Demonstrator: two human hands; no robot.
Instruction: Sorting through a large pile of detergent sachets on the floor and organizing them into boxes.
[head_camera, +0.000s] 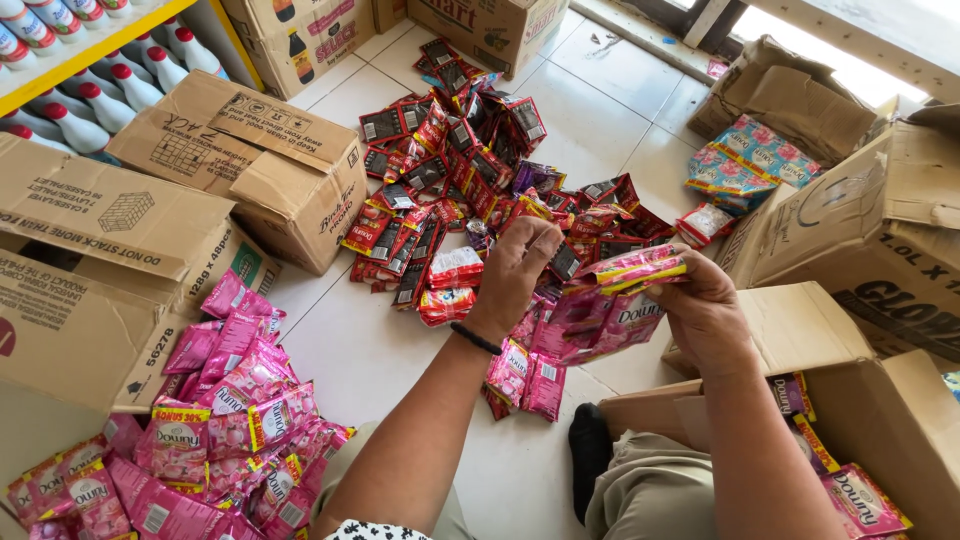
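My right hand (705, 312) grips a stack of pink sachets (612, 300), folded into a bundle, with a strip hanging below it. My left hand (515, 272), with a black band on the wrist, reaches down over the bundle's left side, fingers curled and touching the sachets. Beneath both hands a spread of dark red and black sachets (450, 170) covers the white tiled floor. More pink sachets (525, 375) lie on the tiles just under my left wrist.
A big heap of pink sachets (215, 420) lies at lower left. Cardboard boxes (250, 160) stand on the left, at the top and on the right; an open box (850, 440) by my right knee holds pink sachets. White bottles with red caps (90, 90) fill a shelf at upper left.
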